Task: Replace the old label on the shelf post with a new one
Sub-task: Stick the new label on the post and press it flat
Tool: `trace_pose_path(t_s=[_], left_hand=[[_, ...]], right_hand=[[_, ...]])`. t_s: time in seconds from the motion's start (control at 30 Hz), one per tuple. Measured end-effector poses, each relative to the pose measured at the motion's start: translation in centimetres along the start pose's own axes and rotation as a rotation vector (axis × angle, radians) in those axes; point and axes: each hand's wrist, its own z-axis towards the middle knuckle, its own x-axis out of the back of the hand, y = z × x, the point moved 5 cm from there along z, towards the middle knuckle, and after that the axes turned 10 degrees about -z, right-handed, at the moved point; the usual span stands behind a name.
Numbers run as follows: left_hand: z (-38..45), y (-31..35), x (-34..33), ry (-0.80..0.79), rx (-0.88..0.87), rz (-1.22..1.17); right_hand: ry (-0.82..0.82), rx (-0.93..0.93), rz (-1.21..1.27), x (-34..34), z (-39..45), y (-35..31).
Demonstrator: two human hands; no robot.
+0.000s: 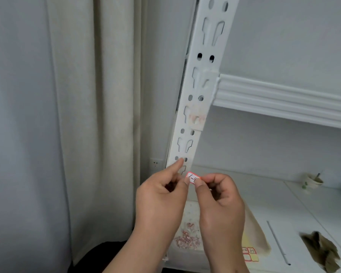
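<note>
A white slotted shelf post (202,79) runs up the middle of the view. Partway up it shows a patch of faded pinkish label residue (195,117). Below that, in front of the post, both hands hold a small white label with a red border and black handwriting (193,177). My right hand (219,205) pinches its right end between thumb and forefinger. My left hand (161,198) pinches its left end with the thumb, the forefinger stretched up toward the post.
A white shelf beam (283,97) joins the post on the right. The lower shelf (264,203) carries a pile of pink label scraps (187,237), a label sheet (249,253), a thin rod (278,243), a brownish crumpled cloth (321,249) and a cup (311,182). Curtains (98,115) hang on the left.
</note>
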Motion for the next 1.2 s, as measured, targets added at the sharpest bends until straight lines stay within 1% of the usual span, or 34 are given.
trace_pose_path(t_s=[0.17,0.33,0.53,0.6,0.73,0.9,1.07,1.2], left_hand=[[0.8,1.6,0.5,0.03,-0.05,0.015],[1.2,3.1,0.3,-0.01,-0.098,0.011],[2.2,4.5,-0.5,-0.054,-0.168,0.14],[2.4,5.1,-0.8,-0.054,-0.195,0.151],[2.9,5.9,-1.1,-0.044,-0.208,0.089],[3.7,7.3,-1.6,-0.052,-0.274,0.155],[4.6,8.2,-2.2,-0.065,-0.329,0.262],[5.0,8.9,-2.5,-0.037,-0.399,0.287]], right_hand=[[0.041,0.039,-0.015,-0.4,0.3,-1.7],[0.024,0.096,-0.019,-0.5,0.6,-3.4],[0.015,0.173,-0.057,-0.4,1.4,-5.0],[0.016,0.217,-0.07,-0.4,1.6,-5.8],[0.051,0.289,-0.078,-0.4,2.4,-6.9],[0.107,0.384,-0.125,-0.7,3.1,-8.1],[0.102,0.396,-0.078,-1.0,4.2,-8.8],[0.121,0.4,-0.059,-1.2,4.8,-9.1]])
